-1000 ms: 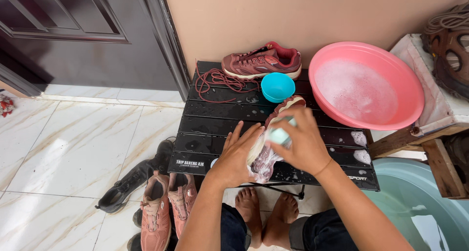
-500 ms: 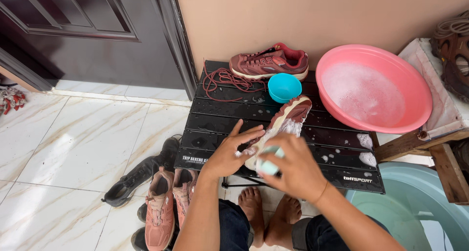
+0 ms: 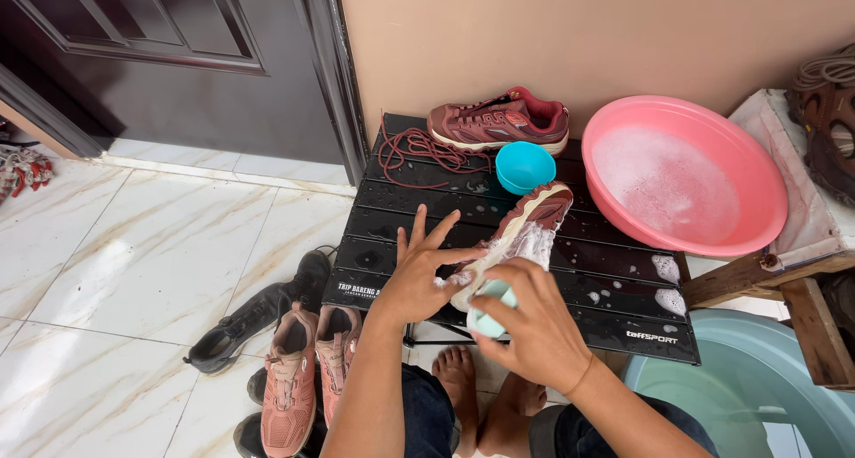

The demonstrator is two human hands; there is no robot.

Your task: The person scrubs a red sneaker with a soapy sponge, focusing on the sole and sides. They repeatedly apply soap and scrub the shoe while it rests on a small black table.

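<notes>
A maroon sneaker (image 3: 525, 226) covered in soap foam lies on its side on the black slatted table (image 3: 427, 217). My left hand (image 3: 417, 275) presses on its heel end with fingers spread. My right hand (image 3: 525, 320) grips a pale green scrub brush (image 3: 492, 299) at the shoe's near end. The second maroon sneaker (image 3: 499, 119) stands at the table's back, with loose red laces (image 3: 419, 151) beside it. A small blue bowl (image 3: 525, 167) sits between the two shoes.
A pink basin (image 3: 766, 182) of soapy water rests at the table's right. A teal tub (image 3: 757, 387) stands on the floor lower right, with wooden furniture (image 3: 802, 298) above it. Black and pink shoes (image 3: 285, 351) lie on the tiled floor left of my bare feet. A dark door (image 3: 178, 57) is at upper left.
My right hand has slid with the brush from the middle of the soapy sneaker down toward its near end. The left hand stays on the shoe.
</notes>
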